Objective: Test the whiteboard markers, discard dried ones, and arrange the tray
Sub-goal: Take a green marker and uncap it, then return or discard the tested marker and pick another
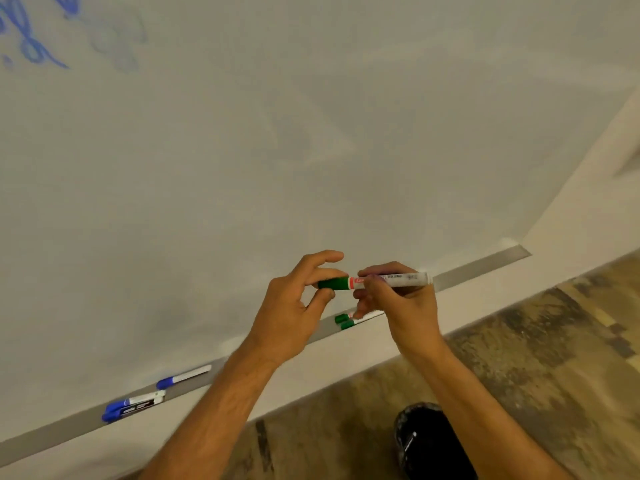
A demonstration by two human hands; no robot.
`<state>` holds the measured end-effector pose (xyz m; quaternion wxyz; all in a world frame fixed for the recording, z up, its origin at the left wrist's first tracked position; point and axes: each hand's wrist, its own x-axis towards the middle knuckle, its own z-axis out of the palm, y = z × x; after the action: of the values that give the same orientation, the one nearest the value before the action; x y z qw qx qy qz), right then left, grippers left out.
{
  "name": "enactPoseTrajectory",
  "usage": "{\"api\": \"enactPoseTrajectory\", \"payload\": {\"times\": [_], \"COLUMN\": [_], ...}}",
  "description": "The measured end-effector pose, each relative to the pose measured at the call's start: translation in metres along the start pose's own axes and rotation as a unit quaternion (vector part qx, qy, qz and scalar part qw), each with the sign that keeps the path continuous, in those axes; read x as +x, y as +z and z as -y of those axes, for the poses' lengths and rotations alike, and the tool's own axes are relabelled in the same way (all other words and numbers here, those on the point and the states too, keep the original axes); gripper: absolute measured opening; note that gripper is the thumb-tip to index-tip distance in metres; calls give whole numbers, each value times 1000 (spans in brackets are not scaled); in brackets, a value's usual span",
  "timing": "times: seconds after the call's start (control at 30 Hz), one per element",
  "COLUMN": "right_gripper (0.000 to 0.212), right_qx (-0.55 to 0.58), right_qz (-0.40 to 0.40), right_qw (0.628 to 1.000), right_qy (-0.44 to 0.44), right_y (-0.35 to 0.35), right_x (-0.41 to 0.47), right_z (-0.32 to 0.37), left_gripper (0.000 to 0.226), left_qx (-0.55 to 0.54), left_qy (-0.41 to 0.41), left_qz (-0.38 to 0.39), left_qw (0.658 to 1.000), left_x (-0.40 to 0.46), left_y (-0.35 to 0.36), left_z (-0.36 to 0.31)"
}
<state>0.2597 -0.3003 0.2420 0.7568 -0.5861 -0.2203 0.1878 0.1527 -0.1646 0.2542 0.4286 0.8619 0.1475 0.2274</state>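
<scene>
Green marker (377,280) lies level in front of the whiteboard (311,133), above the tray (481,268): my right hand (401,306) grips its white barrel, my left hand (298,306) pinches its green cap (334,283) between thumb and fingers. More green markers (344,321) lie in the tray just below, blue markers (138,401) well to the left

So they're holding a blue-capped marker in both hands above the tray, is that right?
Not quite: the marker held by the left hand and right hand above the tray has a green cap, as the head view shows. The blue-capped markers lie in the tray.
</scene>
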Motion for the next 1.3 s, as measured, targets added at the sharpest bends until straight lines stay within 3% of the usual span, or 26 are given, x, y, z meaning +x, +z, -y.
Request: {"api": "enactPoseTrajectory", "payload": {"times": [0.3,0.53,0.67,0.87,1.07,1.3], "right_gripper": [9,9,18,35,35,30], "right_qx": [-66,-216,-307,-349,-381,-399], "right_qz": [-107,-179,-168,-125,-144,-138], "right_qw": [987,936,885,824,792,786], "right_qy": [97,211,308,427,454,451], "right_y": [-97,-222,-286,-342,-381,-395], "right_x": [-15,-64,-111,-172,-187,-182], "right_z": [-138,-321,-446,-608,-728,-801], "left_gripper": [45,42,50,76,83,77], "left_qx": [-11,-17,32,158,223,193], "left_qy": [-127,-213,-206,-113,-113,-107], "left_qz": [186,272,333,427,466,472], "left_qw": [974,938,920,883,849,854], "left_x": [-5,-58,-102,-139,-164,-178], "left_y": [144,295,385,480,547,589], "left_z": [130,280,364,475,564,615]}}
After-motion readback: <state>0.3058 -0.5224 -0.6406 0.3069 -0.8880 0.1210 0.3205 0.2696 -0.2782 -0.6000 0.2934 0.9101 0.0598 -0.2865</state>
